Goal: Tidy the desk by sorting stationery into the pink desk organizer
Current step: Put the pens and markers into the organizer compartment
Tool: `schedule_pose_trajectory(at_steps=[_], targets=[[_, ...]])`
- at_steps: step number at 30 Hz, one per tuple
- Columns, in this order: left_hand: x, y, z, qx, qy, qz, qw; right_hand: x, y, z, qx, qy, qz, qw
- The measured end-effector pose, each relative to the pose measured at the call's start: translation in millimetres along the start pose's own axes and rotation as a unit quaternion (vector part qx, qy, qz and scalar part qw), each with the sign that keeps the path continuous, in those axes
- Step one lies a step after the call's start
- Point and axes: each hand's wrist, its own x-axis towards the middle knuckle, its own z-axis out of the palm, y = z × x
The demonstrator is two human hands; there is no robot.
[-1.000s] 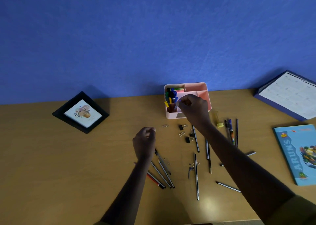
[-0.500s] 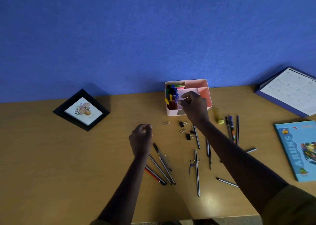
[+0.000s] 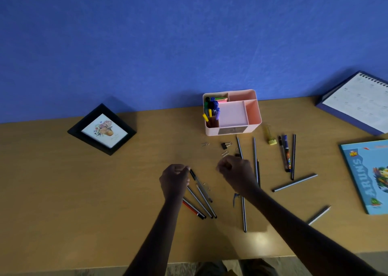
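The pink desk organizer (image 3: 254,110) stands at the back of the desk, with several markers (image 3: 211,109) upright in its left compartment. My right hand (image 3: 236,174) hovers low in front of it, fingertips pinched on a small black binder clip of which only a dark bit shows. My left hand (image 3: 176,179) is a loose fist above the tops of several pencils (image 3: 201,200); nothing shows in it. Another binder clip (image 3: 226,145) and paper clips (image 3: 204,144) lie just ahead of the hands. More pencils (image 3: 255,158) are scattered around my right arm.
A black photo frame (image 3: 102,129) sits at the left. A desk calendar (image 3: 357,103) and a blue book (image 3: 369,175) lie at the right. Pens (image 3: 285,152) and a yellow item (image 3: 270,137) lie right of the organizer. The desk's front edge runs along the bottom.
My right hand has drawn back from the organizer's middle compartment down to the desk near the clips. My left hand stays curled in about the same place.
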Motion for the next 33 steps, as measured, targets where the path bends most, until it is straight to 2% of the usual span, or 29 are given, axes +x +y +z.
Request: schedule_pose_trajectory(at_steps=[5,10,18,24,28,33], targets=[[1.0,3.2,11.2,0.087,-0.026,-0.002,0.996,-37.1,5.6,36.7,-0.045,-0.072,-0.019,0.996],[2.1,6.3,17.7,0.110,-0.031,-0.019,0.993,-54.0,7.4,50.2,-0.064,-0.093,-0.012,0.994],[6.9,15.3,21.3,0.056,-0.047,-0.062,0.995,-56.1,13.1,39.7,-0.067,-0.077,-0.018,0.995],[9.1,23.1,23.0,0.077,-0.071,-0.010,0.994,-56.7,27.3,18.9,-0.049,-0.053,0.000,0.997],[6.7,40.2,20.8,0.012,-0.086,0.023,0.996,-55.4,41.4,0.5,-0.047,-0.047,0.021,0.998],[0.1,76.3,13.3,-0.080,-0.064,0.109,0.989,-51.6,63.3,-28.8,-0.041,0.006,0.042,0.998]])
